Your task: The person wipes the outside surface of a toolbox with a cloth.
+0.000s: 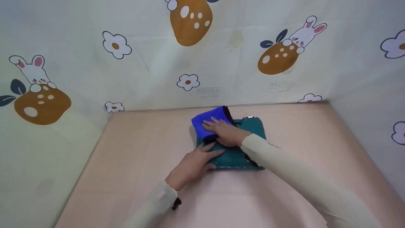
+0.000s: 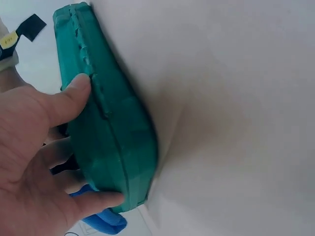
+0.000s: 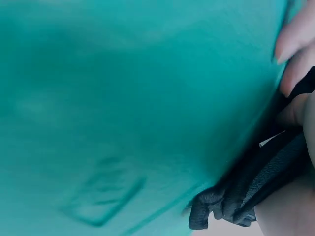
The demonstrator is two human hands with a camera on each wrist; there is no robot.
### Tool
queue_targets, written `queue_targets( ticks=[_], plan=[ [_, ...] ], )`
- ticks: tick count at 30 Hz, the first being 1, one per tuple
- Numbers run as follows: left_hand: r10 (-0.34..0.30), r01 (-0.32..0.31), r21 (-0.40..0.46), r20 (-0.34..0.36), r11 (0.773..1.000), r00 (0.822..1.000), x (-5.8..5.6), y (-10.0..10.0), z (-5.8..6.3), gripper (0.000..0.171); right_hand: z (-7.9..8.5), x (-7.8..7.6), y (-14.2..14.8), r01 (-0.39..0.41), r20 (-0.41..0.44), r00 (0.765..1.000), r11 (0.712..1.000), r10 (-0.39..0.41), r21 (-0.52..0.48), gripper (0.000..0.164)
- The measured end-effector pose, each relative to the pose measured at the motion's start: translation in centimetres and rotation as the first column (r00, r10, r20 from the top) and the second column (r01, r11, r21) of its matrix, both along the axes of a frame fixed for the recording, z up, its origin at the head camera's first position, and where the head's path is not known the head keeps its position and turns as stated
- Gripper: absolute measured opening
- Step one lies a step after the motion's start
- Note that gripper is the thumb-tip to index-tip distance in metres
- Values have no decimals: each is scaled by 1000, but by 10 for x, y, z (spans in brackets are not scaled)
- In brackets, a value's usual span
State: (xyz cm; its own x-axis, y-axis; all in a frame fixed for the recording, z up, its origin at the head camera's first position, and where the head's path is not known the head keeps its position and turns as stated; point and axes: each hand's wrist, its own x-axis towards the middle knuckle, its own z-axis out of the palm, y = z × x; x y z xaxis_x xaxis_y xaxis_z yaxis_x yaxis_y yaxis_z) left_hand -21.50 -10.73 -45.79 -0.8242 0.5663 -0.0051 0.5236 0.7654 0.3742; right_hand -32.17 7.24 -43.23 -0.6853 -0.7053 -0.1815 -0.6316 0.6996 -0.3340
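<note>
A dark green hard case point(image 1: 232, 160) with a seam along its side point(image 2: 120, 152) lies on the table. Over its far left corner is a folded blue cloth point(image 1: 202, 125) with black edging. My right hand point(image 1: 226, 133) rests on that cloth, fingers extended across it. Nearer me, my left hand point(image 1: 194, 161) lies against the case's left front part with fingers spread. Its thumb touches the seam edge in the left wrist view, and the other fingers reach over the top face. Close up, the right wrist view holds the green surface point(image 3: 128, 78) and the black edging point(image 3: 231, 201).
The pinkish table point(image 1: 136, 152) extends around the case. Behind it hangs a pale printed curtain point(image 1: 152, 72) with rabbits and flowers, and similar sheets enclose both sides. A black strap end point(image 1: 176, 203) sticks out by the left sleeve.
</note>
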Motion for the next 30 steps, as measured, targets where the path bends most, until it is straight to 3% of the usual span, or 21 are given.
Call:
queue_targets(
  ticks=[5,10,16,21,30],
  plan=[
    [73,-75,91,26,993,997,-1,-7,-3,61,-3,14,10,-45,23,999,998,46,-42,68],
    [37,-40,108,35,993,999,-5,-11,1,60,-1,17,17,-36,13,999,998,37,-50,68],
    [33,-39,73,87,997,996,-7,-12,8,56,1,5,24,64,24,998,998,-63,-29,68],
    [42,-49,58,125,997,991,-6,-11,8,57,0,-8,35,144,18,989,989,-144,46,64],
    [71,-80,70,125,994,990,-7,-13,11,59,5,-25,69,161,-15,987,984,-160,74,58]
  ],
)
